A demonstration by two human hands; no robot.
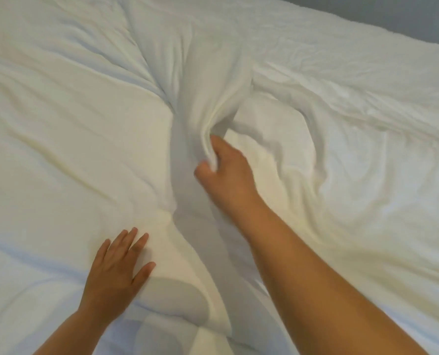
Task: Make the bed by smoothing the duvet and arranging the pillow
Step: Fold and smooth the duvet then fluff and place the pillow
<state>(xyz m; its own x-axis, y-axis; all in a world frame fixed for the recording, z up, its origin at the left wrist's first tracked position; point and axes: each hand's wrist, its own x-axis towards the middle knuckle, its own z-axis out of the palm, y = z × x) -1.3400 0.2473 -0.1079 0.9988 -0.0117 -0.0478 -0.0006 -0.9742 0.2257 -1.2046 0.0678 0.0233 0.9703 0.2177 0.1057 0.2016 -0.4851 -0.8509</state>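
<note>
A white duvet [72,129] covers nearly the whole view, rumpled with long creases. A tall ridge of bunched fabric [208,98] runs down the middle. My right hand [226,172] is shut on the lower end of that ridge, pinching the cloth between thumb and fingers and lifting it off the bed. My left hand [116,267] lies flat on the duvet near the front, fingers spread, holding nothing. No pillow shows in this view.
The far edge of the bed runs along the top right, with a grey-blue wall or floor [418,14] beyond it. Deep folds cross the right half of the duvet [354,155].
</note>
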